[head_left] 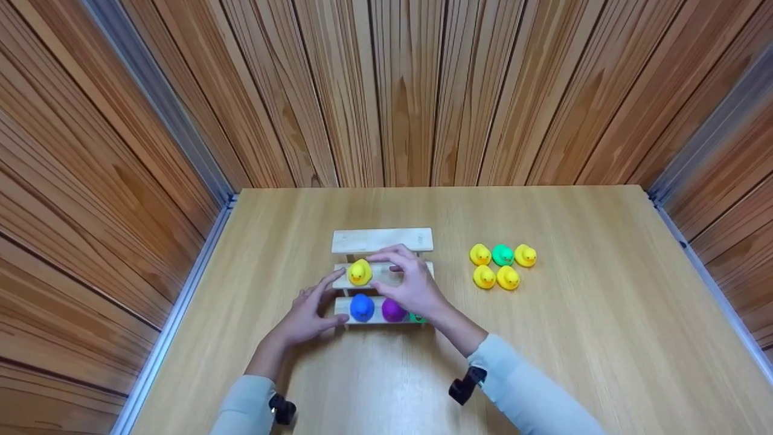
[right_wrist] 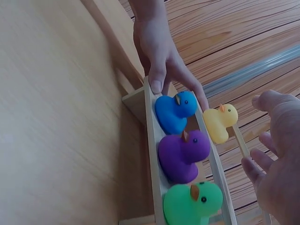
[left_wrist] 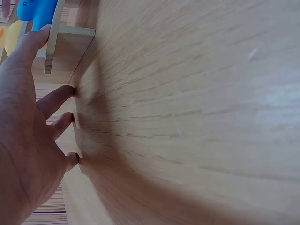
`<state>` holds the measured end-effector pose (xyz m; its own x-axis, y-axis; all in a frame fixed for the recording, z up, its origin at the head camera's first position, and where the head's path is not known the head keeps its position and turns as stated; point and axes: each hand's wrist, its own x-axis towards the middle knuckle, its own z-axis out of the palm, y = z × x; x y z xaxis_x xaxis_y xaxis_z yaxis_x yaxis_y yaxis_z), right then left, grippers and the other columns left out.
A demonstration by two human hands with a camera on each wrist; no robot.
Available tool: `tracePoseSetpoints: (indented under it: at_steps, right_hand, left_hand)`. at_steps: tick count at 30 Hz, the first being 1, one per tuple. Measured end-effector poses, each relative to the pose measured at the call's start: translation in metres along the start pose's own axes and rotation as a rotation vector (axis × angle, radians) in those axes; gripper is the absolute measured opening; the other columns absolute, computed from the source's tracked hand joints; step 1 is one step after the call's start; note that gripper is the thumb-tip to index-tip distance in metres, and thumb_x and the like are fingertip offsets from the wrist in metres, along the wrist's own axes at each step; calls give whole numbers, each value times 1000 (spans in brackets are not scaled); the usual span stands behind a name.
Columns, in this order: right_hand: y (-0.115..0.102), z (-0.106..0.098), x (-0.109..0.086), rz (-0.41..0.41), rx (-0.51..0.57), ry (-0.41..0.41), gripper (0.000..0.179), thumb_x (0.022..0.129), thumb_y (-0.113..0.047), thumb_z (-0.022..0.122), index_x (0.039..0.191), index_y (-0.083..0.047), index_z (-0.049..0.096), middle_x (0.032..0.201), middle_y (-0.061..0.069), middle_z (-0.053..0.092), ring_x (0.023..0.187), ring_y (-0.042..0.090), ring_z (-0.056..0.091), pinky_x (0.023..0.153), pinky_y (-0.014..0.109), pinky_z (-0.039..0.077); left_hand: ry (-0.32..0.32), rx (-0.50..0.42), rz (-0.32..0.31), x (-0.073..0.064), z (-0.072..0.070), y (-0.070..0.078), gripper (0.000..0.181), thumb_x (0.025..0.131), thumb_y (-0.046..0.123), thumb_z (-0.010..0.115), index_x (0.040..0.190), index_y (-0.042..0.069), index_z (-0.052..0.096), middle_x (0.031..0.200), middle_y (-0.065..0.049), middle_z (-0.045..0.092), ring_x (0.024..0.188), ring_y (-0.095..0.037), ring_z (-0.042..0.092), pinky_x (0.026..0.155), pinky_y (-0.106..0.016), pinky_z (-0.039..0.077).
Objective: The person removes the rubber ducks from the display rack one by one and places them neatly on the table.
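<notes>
A small three-tier wooden rack [head_left: 382,241] stands on the table. Its lowest tier carries a blue duck [right_wrist: 174,112], a purple duck [right_wrist: 183,157] and a green duck [right_wrist: 190,206]. One yellow duck [head_left: 360,273] sits at the left end of the middle tier. My left hand [head_left: 305,317] is spread at the rack's left end, thumb on the lowest tier's edge and index fingertip by the middle tier; its other fingertips reach down to the tabletop in the left wrist view. Over the middle tier, my right hand [head_left: 416,287] has its fingers parted, just right of the yellow duck and holding nothing.
To the right of the rack, yellow ducks [head_left: 508,278] and one green duck [head_left: 502,255] are grouped in two rows on the table [head_left: 592,338]. Wood-plank walls [head_left: 404,90] with metal corner strips enclose the back and sides.
</notes>
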<state>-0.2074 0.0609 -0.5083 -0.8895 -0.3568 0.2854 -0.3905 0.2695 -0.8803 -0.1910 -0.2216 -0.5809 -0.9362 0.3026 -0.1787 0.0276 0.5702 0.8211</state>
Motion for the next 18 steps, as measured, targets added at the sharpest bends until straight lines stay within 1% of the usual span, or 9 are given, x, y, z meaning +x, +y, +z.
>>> tracePoseSetpoints:
  at_steps: [5,10,13,18]
  right_hand:
    - [-2,9,5,-2,24,-14,39,97,-4,86,135,-6,78,140,16,70,138,38,68,116,61,61]
    - [0,16,9,-11,-5,-18,40,97,-7,87,136,-6,77,139,15,71,136,36,69,116,56,62]
    - [3,20,10,-10,-16,-20,40,98,-9,87,137,-7,77,140,13,72,135,35,70,116,54,62]
    - [7,24,11,2,-5,-37,39,99,-11,86,137,-10,78,141,13,72,134,35,70,114,56,62]
  left_hand:
    - [-6,4,-2,0,0,-1,92,102,42,84,171,61,27,180,-11,48,173,-48,26,140,-77,-9]
    - [-8,1,-1,0,-1,0,92,101,44,84,172,60,27,180,-11,49,174,-48,25,140,-77,-10]
    - [-2,4,7,1,0,0,93,101,44,84,173,57,27,179,-11,49,174,-49,25,139,-79,-10]
    - [8,28,7,1,0,0,94,100,41,86,174,53,29,176,-14,53,172,-50,29,139,-80,-7]
